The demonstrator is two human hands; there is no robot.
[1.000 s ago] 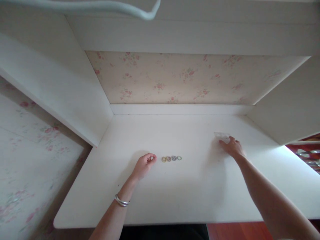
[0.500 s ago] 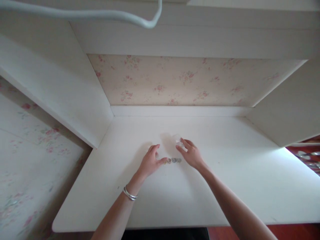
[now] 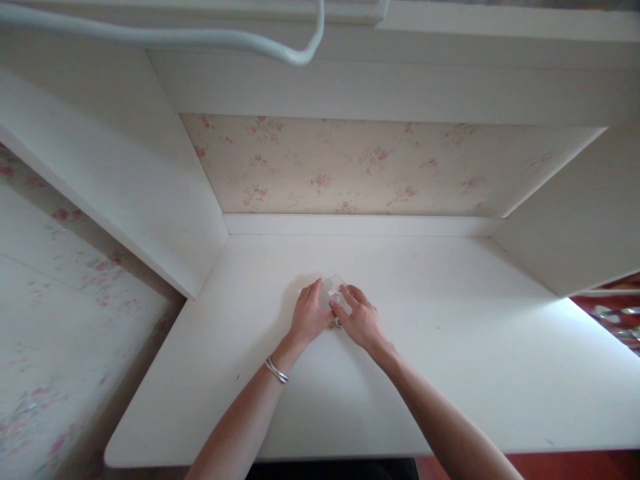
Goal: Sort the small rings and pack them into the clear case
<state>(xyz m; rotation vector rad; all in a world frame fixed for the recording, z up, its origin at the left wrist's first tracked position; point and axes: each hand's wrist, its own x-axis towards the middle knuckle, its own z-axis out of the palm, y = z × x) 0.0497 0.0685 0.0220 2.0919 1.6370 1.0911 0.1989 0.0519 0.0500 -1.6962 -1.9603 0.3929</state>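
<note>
A small translucent plastic container (image 3: 331,288) is between my two hands, over the white desk top. My right hand (image 3: 362,321) grips its right side with thumb and fingers. Against its left side my left hand (image 3: 311,315) is curled, with the thumb in front and the fingers behind. Just below the container, a few coins (image 3: 338,323) show between my hands, gold and silver in colour. My right hand covers the rest of their row. Silver bangles (image 3: 277,371) circle my left wrist.
The white desk (image 3: 440,380) has a low back ledge (image 3: 360,225) and side panels. A white cable or arm (image 3: 200,30) crosses the upper left. A small dark mark (image 3: 238,377) lies on the desk at left. Red flooring shows beyond the front edge.
My right hand has moved left with the container, over the coins. My left hand has shifted slightly right and closed onto the container's side.
</note>
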